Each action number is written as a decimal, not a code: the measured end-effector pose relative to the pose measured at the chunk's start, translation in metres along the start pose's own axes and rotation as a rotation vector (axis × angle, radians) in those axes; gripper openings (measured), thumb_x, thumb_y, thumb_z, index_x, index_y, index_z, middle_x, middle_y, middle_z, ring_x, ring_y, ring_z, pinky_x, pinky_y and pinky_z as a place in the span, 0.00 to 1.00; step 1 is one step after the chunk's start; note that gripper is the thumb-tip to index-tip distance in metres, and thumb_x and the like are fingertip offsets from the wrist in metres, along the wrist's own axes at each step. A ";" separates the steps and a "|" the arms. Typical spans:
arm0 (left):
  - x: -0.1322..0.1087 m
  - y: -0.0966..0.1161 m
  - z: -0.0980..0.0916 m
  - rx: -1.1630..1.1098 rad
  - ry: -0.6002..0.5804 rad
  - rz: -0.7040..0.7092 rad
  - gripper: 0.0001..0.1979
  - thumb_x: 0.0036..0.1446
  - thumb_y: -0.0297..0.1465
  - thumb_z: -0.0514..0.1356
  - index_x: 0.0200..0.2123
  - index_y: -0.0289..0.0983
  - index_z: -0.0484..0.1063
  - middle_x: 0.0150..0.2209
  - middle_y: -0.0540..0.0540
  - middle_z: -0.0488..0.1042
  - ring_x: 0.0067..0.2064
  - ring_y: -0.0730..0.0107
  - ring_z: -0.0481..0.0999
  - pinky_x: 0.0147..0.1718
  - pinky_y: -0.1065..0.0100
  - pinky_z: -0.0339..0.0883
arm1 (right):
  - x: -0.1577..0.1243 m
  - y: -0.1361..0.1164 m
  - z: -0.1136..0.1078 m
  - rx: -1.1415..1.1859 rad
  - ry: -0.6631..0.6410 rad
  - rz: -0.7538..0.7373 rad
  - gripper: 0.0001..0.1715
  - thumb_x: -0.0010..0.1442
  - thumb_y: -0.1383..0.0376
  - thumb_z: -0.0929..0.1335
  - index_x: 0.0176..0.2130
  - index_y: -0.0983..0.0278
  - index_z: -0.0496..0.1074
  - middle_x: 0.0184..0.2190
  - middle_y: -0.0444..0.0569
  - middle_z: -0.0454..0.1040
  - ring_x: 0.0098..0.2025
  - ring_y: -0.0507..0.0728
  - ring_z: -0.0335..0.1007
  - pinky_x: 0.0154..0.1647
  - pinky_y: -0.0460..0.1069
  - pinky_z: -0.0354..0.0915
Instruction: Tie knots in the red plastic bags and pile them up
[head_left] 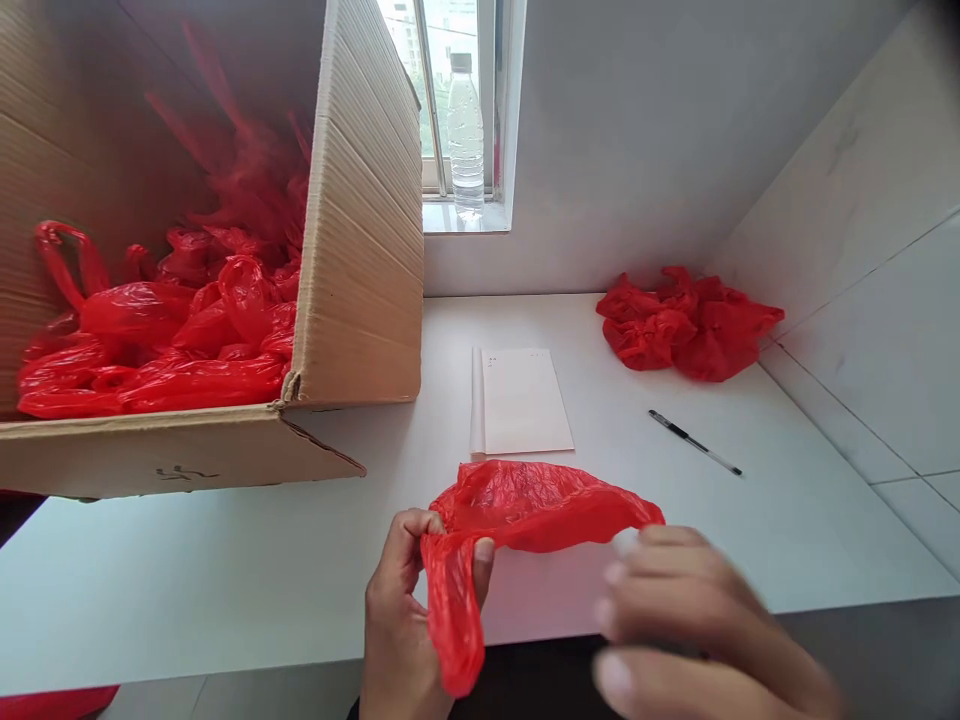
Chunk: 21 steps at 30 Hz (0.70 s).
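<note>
A thin red plastic bag [551,505] stretches sideways above the front of the white table. My left hand [405,600] is closed on its left end, with the thumb pressed on the plastic. A bunched strip of the bag hangs down in front of my palm. At the bag's right end is my right hand [697,620], smeared by motion, its fingers bent toward the left. The index fingertip overlaps the bag's edge; whether the fingers grip it, I cannot tell.
A large cardboard box [360,230] full of red plastic bags [180,330] stands at the left. Behind my hands lies a white notepad [525,400]. A pen [694,441] and crumpled red bags [690,325] are at the right. A water bottle [466,140] stands on the windowsill.
</note>
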<state>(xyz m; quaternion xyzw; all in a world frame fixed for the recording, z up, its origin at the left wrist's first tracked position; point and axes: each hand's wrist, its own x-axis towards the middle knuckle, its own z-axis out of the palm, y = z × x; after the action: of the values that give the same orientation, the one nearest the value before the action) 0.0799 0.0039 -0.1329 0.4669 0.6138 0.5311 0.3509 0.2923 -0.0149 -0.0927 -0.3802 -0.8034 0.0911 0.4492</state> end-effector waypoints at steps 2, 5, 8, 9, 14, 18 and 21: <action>0.001 0.000 0.001 -0.005 -0.034 -0.042 0.15 0.52 0.38 0.68 0.31 0.42 0.64 0.28 0.54 0.66 0.28 0.73 0.66 0.27 0.75 0.64 | 0.011 0.004 0.015 -0.033 -0.146 0.052 0.11 0.65 0.73 0.65 0.45 0.61 0.72 0.37 0.49 0.77 0.40 0.59 0.74 0.42 0.55 0.73; 0.002 0.000 -0.004 -0.041 -0.070 -0.122 0.13 0.55 0.38 0.67 0.38 0.44 0.66 0.34 0.53 0.69 0.30 0.74 0.66 0.27 0.77 0.64 | 0.014 0.020 0.031 -0.162 -0.338 0.169 0.15 0.69 0.70 0.60 0.48 0.65 0.73 0.38 0.52 0.78 0.38 0.61 0.75 0.37 0.57 0.74; 0.002 0.002 -0.007 -0.077 -0.148 -0.181 0.19 0.54 0.39 0.67 0.47 0.45 0.66 0.36 0.51 0.73 0.25 0.76 0.61 0.23 0.77 0.60 | 0.008 0.033 0.035 -0.257 -0.460 0.274 0.21 0.72 0.65 0.56 0.55 0.66 0.71 0.36 0.51 0.78 0.34 0.60 0.76 0.31 0.56 0.74; 0.002 0.004 -0.007 -0.096 -0.207 -0.204 0.20 0.55 0.40 0.67 0.48 0.45 0.65 0.36 0.51 0.74 0.25 0.76 0.62 0.24 0.76 0.62 | 0.006 0.035 0.035 -0.291 -0.469 0.300 0.22 0.72 0.64 0.55 0.58 0.66 0.68 0.37 0.50 0.77 0.32 0.60 0.76 0.28 0.56 0.74; 0.002 0.011 -0.001 -0.013 -0.388 -0.248 0.20 0.57 0.41 0.64 0.51 0.46 0.65 0.30 0.52 0.75 0.29 0.66 0.72 0.29 0.70 0.68 | 0.007 0.034 0.035 -0.416 -0.419 0.333 0.30 0.72 0.61 0.57 0.69 0.63 0.48 0.43 0.52 0.75 0.27 0.58 0.74 0.22 0.53 0.70; 0.007 0.015 0.005 0.208 -0.231 0.034 0.13 0.55 0.36 0.66 0.45 0.45 0.73 0.34 0.50 0.77 0.32 0.65 0.74 0.30 0.69 0.68 | 0.012 0.030 0.041 -0.359 -0.537 0.350 0.30 0.68 0.70 0.58 0.67 0.63 0.48 0.47 0.55 0.73 0.32 0.58 0.75 0.24 0.51 0.68; 0.011 0.018 0.008 0.070 -0.131 0.077 0.07 0.57 0.35 0.65 0.39 0.42 0.79 0.37 0.45 0.78 0.39 0.60 0.77 0.38 0.66 0.71 | 0.019 0.033 0.051 -0.298 -0.740 0.359 0.23 0.62 0.79 0.59 0.54 0.65 0.63 0.42 0.52 0.75 0.37 0.58 0.75 0.30 0.49 0.65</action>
<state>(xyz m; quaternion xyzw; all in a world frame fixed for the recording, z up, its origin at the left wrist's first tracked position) 0.0874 0.0169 -0.1157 0.5358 0.5896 0.4907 0.3530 0.2638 0.0313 -0.1258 -0.5161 -0.8358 0.1809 0.0482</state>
